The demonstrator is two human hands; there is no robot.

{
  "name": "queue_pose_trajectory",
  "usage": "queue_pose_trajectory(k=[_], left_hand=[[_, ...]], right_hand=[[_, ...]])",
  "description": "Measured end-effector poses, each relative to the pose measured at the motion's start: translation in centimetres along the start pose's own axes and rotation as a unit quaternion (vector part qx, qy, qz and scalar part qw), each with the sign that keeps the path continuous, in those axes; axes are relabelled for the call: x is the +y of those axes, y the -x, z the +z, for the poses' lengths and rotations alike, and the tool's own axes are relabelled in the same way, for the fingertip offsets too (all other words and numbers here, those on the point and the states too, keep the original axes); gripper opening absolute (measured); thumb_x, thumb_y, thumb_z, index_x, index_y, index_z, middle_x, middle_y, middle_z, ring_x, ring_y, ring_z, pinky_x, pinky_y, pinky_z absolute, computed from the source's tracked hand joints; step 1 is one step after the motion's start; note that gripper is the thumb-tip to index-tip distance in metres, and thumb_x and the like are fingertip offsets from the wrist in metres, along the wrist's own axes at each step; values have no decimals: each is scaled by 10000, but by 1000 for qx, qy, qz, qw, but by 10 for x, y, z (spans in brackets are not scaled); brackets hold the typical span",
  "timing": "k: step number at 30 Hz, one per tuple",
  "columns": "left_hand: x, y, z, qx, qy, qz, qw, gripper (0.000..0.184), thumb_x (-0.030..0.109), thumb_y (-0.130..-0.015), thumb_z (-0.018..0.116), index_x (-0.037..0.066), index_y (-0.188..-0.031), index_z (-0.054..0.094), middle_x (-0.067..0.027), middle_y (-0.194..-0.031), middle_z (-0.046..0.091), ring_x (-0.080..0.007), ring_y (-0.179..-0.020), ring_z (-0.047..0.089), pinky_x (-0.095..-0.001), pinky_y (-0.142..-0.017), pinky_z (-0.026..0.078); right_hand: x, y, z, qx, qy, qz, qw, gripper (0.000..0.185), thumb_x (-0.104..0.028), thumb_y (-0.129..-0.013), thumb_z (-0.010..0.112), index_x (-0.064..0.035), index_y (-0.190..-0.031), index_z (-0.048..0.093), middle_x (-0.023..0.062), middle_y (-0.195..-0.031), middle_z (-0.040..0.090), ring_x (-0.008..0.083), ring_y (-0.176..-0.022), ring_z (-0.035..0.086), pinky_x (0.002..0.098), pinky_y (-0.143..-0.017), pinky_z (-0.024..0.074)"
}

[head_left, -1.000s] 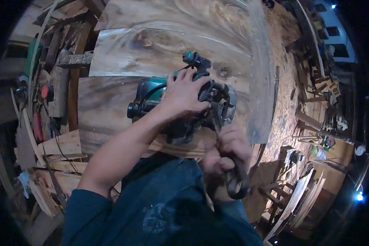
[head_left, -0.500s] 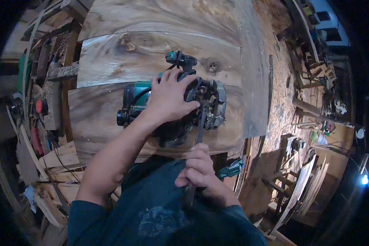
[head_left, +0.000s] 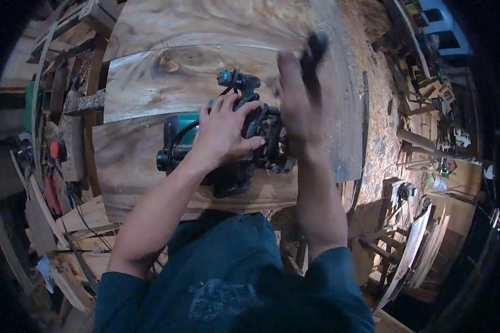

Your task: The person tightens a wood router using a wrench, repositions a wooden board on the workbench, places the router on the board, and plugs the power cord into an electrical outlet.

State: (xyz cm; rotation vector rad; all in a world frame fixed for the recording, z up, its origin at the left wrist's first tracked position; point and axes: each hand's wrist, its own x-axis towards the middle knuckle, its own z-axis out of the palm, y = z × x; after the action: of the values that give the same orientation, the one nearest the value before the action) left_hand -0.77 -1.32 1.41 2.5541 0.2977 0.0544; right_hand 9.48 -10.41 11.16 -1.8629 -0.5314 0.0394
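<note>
From my remote seat, the head camera looks down on a green-and-black plunge router (head_left: 236, 172) lying on its side on a wide wooden board (head_left: 130, 166). The left hand (head_left: 222, 130) clasps its body from above, fingers spread over the top and thumb toward the metal parts. The right hand (head_left: 303, 105), blurred, is raised over the router's base end, wrapped around a dark wrench (head_left: 312, 61) that points away from the body; I cannot make out each finger. That hand and forearm block my view of much of the base. A black cord (head_left: 179, 139) loops across the router's motor end, and its side handle (head_left: 247, 83) juts out beyond the left fingers. A second board (head_left: 194, 61), swirled with dark grain, lies past it. To the right I see sawdust (head_left: 383, 133) and wood scraps (head_left: 436, 102); to the left, a red-handled tool (head_left: 51, 194) and a rough wooden beam (head_left: 86, 102).
</note>
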Motion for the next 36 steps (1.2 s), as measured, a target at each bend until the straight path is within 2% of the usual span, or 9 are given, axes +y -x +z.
queue_pose_trajectory(k=[3, 6, 9, 13, 16, 20, 30, 34, 36], left_hand=[[-1, 3, 2, 17, 15, 13, 1000, 832, 571, -695, 772, 289, -1419, 473, -203, -1463, 405, -392, -1337, 396, -581, -1065, 304], [1, -2, -2, -20, 16, -18, 1000, 821, 570, -690, 776, 300, -1409, 487, -199, -1465, 404, -388, -1340, 395, -580, -1068, 301], [0, -2, 3, 8, -13, -11, 1000, 822, 604, -687, 758, 307, -1405, 489, -196, -1465, 405, -392, -1335, 398, -581, -1071, 299], [-1, -2, 0, -9, 12, -12, 1000, 829, 639, -684, 730, 299, -1402, 496, -194, -1468, 404, -399, -1327, 401, -569, -1068, 298], [0, -1, 0, 1, 6, -17, 1000, 821, 616, -688, 737, 291, -1402, 495, -190, -1452, 417, -387, -1335, 393, -562, -1066, 298], [-3, 0, 0, -4, 40, -10, 999, 800, 592, -702, 734, 279, -1398, 495, -179, -1454, 418, -373, -1357, 374, -576, -1060, 295], [3, 0, -6, -16, 33, -27, 999, 763, 524, -723, 745, 241, -1388, 502, -172, -1469, 406, -368, -1382, 349, -606, -1070, 277], [4, 1, -9, -8, 57, -18, 998, 745, 498, -731, 747, 238, -1386, 505, -186, -1465, 404, -375, -1384, 345, -605, -1081, 267], [3, 1, -7, -5, 47, -13, 999, 741, 489, -735, 747, 236, -1387, 503, -192, -1462, 405, -378, -1378, 352, -604, -1086, 264]], right_hand=[[27, -61, 20, -25, 50, 78, 995, 514, -432, -902, 671, 20, -676, 581, 95, -567, 538, 183, -558, 502, 391, -558, 413], [67, -93, 33, -51, 88, 124, 987, 428, -411, -953, 609, -23, -773, 604, 15, -575, 520, 131, -588, 529, 289, -571, 427], [0, -60, 24, 17, 89, 44, 995, 486, -392, -927, 644, 24, -682, 584, 78, -564, 529, 173, -553, 499, 378, -552, 419], [-25, -35, -15, -42, -190, -57, 979, 274, -261, -989, 555, -52, -1157, 614, 66, -797, 603, 168, -717, 580, 312, -623, 464], [-73, -2, -29, 14, -307, -69, 949, 261, -334, -1026, 464, -89, -939, 493, 25, -688, 440, 122, -573, 422, 264, -492, 355], [-37, 59, -44, 28, -231, -210, 950, 409, -416, -1052, 394, -105, -787, 377, 5, -611, 327, 104, -475, 312, 233, -409, 263], [25, 140, -9, 33, -138, -366, 920, 456, -464, -967, 572, -72, -770, 448, 55, -648, 452, 182, -498, 424, 312, -442, 337], [26, 141, -15, -76, -130, -414, 898, 377, -172, -697, 848, -39, -758, 501, 91, -650, 500, 252, -507, 504, 340, -425, 360], [28, 147, -17, -97, -97, -416, 899, 382, -223, -711, 830, -44, -808, 506, 91, -736, 528, 256, -560, 524, 351, -455, 379]])
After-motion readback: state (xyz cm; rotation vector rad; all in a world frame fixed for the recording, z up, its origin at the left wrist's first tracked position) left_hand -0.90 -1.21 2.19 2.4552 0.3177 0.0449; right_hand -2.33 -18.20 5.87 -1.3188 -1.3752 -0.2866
